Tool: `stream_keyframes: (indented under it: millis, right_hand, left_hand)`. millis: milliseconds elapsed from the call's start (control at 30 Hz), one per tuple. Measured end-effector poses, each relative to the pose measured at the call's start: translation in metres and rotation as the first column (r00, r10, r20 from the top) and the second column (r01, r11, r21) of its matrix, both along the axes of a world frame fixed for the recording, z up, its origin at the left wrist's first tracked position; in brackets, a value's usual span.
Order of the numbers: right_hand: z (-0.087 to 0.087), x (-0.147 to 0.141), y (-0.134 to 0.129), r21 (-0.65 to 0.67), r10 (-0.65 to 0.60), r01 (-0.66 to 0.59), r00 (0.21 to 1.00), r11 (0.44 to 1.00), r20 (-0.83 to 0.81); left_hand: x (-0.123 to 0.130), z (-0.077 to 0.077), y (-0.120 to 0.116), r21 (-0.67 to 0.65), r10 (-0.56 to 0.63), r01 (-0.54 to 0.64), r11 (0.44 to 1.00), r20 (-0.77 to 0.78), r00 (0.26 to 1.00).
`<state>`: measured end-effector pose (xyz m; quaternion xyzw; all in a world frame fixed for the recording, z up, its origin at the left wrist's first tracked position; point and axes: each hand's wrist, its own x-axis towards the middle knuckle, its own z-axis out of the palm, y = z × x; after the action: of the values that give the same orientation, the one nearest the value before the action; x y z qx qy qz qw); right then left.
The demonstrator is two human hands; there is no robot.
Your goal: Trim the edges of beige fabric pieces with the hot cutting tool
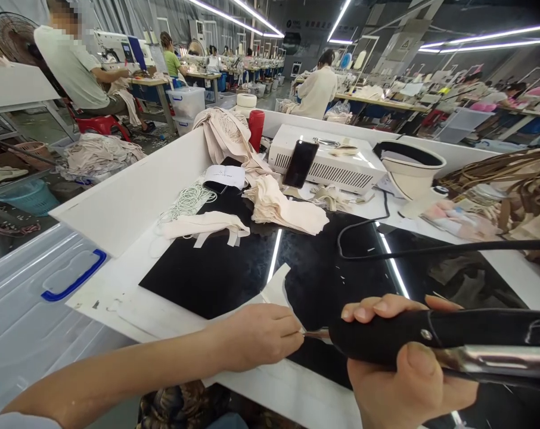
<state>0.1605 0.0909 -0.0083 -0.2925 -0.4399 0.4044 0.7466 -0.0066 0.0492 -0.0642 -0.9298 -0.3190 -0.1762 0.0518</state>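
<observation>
One clear box (17, 292), contents unclear, stands nearby; left grip (261, 335) pinches pale strip (278, 289), right grip (402, 387) clasps black tool (386, 336).

I'm in a garment workshop; sewing machines (111, 40) stand in rows, people (317, 90) seated among them. Fabric (101, 155) lies heaped; strip lights (257, 18) run overhead.

Left fingers (288, 325) pinch pale fabric (278, 288); right fingers (390, 305) grip a black tool (386, 335) (metal-tipped).

Left forearm (136, 372) stretched rightward, left fingers (288, 326) pinched; right fingers (388, 306) curled, thumb (419, 366) bent.
</observation>
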Motion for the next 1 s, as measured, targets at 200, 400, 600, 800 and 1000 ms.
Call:
stream_keyframes:
  millis: [200,400,600,800,1000]
  right_hand:
    - [0.001,0.000,-0.002,0.018,-0.004,0.004,1.000,1.000,-0.006]
    - [0.001,0.000,-0.002,0.040,-0.008,0.008,1.000,0.999,-0.005]
    - [0.003,-0.002,-0.004,0.011,-0.006,0.006,1.000,1.000,-0.010]
    - [0.005,-0.004,-0.011,-0.012,0.012,-0.012,0.999,1.000,-0.030]
    - [0.008,-0.007,-0.009,-0.031,-0.006,0.005,0.999,1.000,-0.036]
  left_hand:
    - [-0.008,-0.006,-0.003,-0.026,0.065,-0.063,0.998,0.047,0.997]
    - [-0.011,-0.011,-0.006,-0.142,0.120,-0.109,0.984,0.066,0.991]
    - [-0.011,-0.008,-0.013,-0.185,0.145,-0.132,0.974,0.056,0.988]
    - [-0.011,-0.007,-0.020,-0.162,0.145,-0.125,0.979,0.119,0.982]
    - [-0.012,-0.006,-0.021,-0.166,0.135,-0.108,0.980,0.157,0.978]
